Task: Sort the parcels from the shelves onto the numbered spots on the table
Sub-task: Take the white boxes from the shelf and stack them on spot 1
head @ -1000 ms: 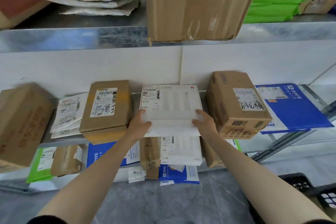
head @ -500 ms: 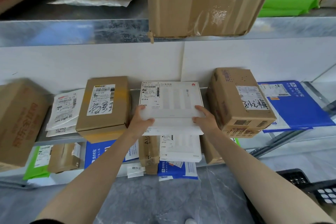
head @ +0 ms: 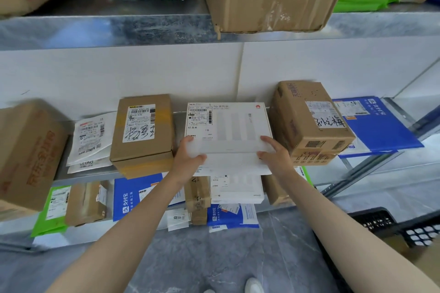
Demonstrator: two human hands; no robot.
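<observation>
Head view: left hand (head: 188, 159), right hand (head: 276, 157) grip white parcel (head: 228, 126), hiding corners.

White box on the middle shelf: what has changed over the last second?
Barely anything. The left grip and right grip keep holding the white box at its front corners; its front edge may have crept slightly toward the person. Left brown box and right brown box stayed put.
</observation>
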